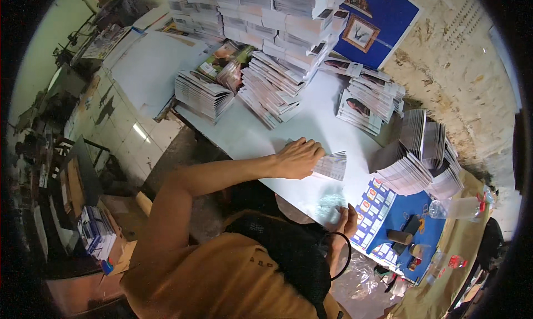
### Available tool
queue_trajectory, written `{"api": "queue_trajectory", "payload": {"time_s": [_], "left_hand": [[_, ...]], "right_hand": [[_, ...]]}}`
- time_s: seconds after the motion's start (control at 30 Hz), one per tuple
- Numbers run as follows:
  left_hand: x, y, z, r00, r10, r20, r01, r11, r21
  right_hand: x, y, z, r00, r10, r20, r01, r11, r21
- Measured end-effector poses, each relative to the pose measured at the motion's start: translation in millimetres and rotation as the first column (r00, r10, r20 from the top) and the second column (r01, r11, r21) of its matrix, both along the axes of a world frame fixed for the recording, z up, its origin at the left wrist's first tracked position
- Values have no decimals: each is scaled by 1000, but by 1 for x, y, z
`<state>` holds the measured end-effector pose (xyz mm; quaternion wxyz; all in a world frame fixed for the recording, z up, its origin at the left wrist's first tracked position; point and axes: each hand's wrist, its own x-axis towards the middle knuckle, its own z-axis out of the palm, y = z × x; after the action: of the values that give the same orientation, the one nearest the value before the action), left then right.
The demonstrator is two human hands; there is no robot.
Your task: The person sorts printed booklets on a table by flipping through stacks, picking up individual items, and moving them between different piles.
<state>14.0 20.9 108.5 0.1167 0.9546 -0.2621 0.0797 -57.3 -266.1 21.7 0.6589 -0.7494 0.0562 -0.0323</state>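
Note:
My left hand (300, 158) is closed around a small stack of folded booklets (332, 166) on the white table (316, 127). The pages fan out to the right of my fingers. At the table's near edge, my right hand (347, 222) is raised with its fingers curled together; whatever they may hold is hidden. Just left of it lies a crumpled, pale green see-through patch that looks like plastic film (328, 205). A black loop (348, 258) hangs by my right wrist.
Tall stacks of booklets (266, 19) rise at the back, with loose piles (272, 86) in front. More booklets (411, 158) stand fanned at the right. On a blue sheet (397, 219) lie a brown cylinder (400, 237) and a clear bottle (463, 208). A carton (125, 222) is at the left.

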Motion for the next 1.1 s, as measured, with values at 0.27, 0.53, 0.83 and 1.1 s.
{"api": "queue_trajectory", "payload": {"time_s": [0.27,0.53,0.83,1.1], "left_hand": [[2,-3,-4,995,35,-97,-28,997,74],[-18,23,42,994,103,-45,-112,944,-312],[-68,83,109,907,421,-3,-325,696,-640],[-106,100,97,847,529,-41,-421,622,-661]], "right_hand": [[-7,10,-33,983,-9,186,85,908,-409],[-7,7,-46,970,-37,241,151,867,-474],[-5,6,-61,959,-49,281,178,871,-458],[-7,10,-39,944,-4,329,168,866,-471]]}}
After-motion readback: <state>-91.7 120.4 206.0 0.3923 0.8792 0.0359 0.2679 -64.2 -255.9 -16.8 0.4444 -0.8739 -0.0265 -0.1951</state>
